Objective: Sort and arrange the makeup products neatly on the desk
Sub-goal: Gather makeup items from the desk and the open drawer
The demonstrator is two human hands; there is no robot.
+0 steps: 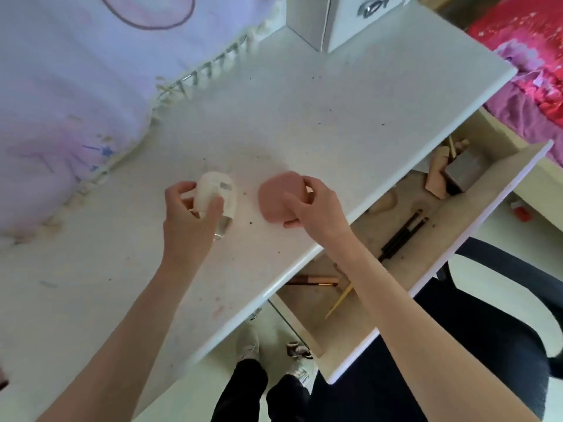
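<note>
1. Head view, the hands: the left hand (190, 213) grasps a cream bottle (217, 198) with a clear cap, fingers curled around its body, so it probably is being set down or turned to stand well. The right hand (310, 205) grips a pink compact (281, 198) from its right side, thumb near and fingers far, and holds it just beside the bottle. I judge that both are being lined up as a pair.
2. Head view, the surroundings: both products are at the middle of the white desk (350, 117). To the right an open drawer (426, 239) holds dark brushes (402, 236) and a grey box (464, 172), probably waiting to be sorted. A white box (323, 22) stands at the far edge, and a fringed cloth (76, 86) covers the left.
</note>
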